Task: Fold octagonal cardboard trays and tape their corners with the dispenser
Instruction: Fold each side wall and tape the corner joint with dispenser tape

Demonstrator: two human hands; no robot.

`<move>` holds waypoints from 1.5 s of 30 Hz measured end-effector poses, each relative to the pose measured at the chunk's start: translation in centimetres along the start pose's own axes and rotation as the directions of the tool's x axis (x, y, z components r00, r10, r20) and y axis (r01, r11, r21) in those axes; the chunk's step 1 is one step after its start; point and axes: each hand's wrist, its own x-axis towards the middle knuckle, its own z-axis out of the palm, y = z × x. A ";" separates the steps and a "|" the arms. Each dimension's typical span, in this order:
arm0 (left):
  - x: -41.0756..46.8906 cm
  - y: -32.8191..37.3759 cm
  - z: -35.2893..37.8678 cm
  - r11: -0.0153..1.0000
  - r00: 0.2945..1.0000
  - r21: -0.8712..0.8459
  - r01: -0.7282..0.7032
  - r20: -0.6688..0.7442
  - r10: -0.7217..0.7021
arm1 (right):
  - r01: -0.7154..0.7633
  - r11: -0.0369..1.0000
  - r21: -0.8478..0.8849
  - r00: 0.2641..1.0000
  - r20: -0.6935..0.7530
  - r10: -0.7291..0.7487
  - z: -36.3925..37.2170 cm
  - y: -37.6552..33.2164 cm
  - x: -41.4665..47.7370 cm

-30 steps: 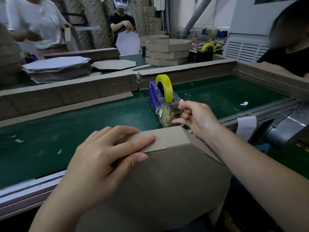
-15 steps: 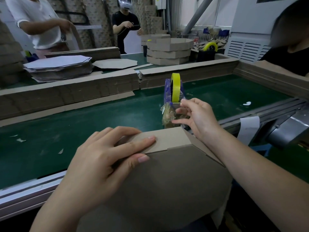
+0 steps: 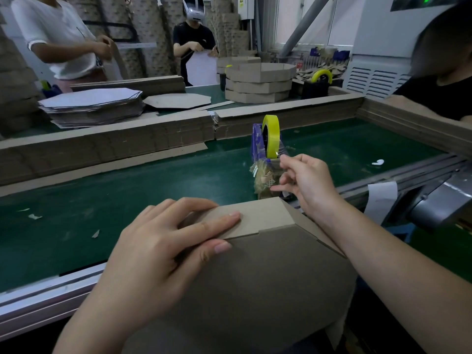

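Head view, the only one going. The cardboard tray (image 3: 255, 290) sits right in front of the person, hanging over the near rail (image 3: 51, 290) of the green bench (image 3: 153, 190). One corner points toward the tape dispenser (image 3: 256, 144).

The left hand (image 3: 166, 246) lies flat, fingers straight, on the folded side flap (image 3: 255, 215), pressing it down just beside that corner. My guess is that's so the fold doesn't spring back before tape goes on.

The right hand (image 3: 306, 185) is up at the dispenser, thumb and forefinger pinching the tape strip (image 3: 280, 152) just under the yellow roll (image 3: 271, 135). The strip is clear film, so you can barely make it out. The dispenser stands just beyond the corner, so I'd say the carry over is short.

Room-wise, the corner edge is bare between the two hands, so there's space to lay tape across it. Left of the dispenser there looks to be enough bench to swing the tray round, with only paper scraps (image 3: 34, 216) lying there. A cardboard wall (image 3: 115, 146) runs along the far side, well back. Finished trays (image 3: 258, 80) are stacked beyond it, with flat blanks (image 3: 92, 106) off to their left.
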 end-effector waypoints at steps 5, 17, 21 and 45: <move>0.1 0.2 0.2 1.000 1.000 0.021 -0.008 0.008 0.008 | 0.036 0.999 -0.028 0.999 0.022 -0.035 -0.4 0.6 0.1; 0.2 0.0 0.1 0.999 1.000 0.038 -0.010 0.018 0.009 | 0.103 0.992 -0.080 0.994 0.054 -0.098 0.0 1.1 0.1; 0.2 0.1 0.1 0.999 1.000 0.036 -0.016 0.019 0.016 | 0.117 0.986 -0.117 0.992 0.059 -0.111 -0.1 1.4 0.1; 0.5 0.2 0.5 0.997 0.999 0.065 -0.034 0.021 0.032 | 0.163 0.981 -0.109 0.979 0.145 -0.146 -0.9 1.5 0.1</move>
